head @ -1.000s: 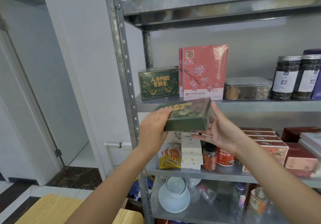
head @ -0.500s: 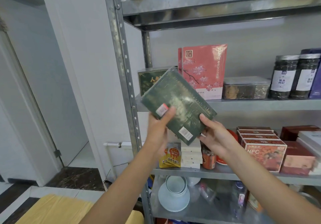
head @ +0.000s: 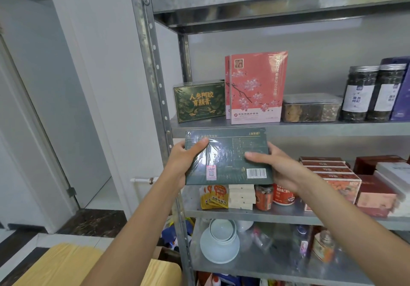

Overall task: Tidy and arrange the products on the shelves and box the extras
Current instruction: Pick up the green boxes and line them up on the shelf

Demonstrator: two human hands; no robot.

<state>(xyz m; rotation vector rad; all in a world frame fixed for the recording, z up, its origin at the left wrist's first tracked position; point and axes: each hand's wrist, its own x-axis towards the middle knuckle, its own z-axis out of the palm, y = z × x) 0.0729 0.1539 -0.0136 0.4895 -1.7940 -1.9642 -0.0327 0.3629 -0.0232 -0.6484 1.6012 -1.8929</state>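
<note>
A dark green shrink-wrapped box (head: pixel 230 152) is held level in front of the metal shelf (head: pixel 310 129), its back face with a barcode turned to me. My left hand (head: pixel 185 163) grips its left edge with the thumb on the face. My right hand (head: pixel 275 165) grips its right edge, thumb across the face. A matching green box (head: pixel 199 101) stands upright on the middle shelf at the left, beside pink blossom boxes (head: pixel 257 88).
The middle shelf also carries a clear plastic tub (head: pixel 310 108) and dark jars (head: pixel 375 92). Below are orange sachets (head: pixel 214 197), white boxes (head: pixel 241 197), red cans (head: pixel 284 194) and red cartons (head: pixel 332 174). Pale bowls (head: pixel 219 241) sit lower. A wooden surface (head: pixel 66 265) lies at bottom left.
The green box was turned over from front-up to its back face, then rotated from a tilt to level. Both hands kept hold of it throughout.
</note>
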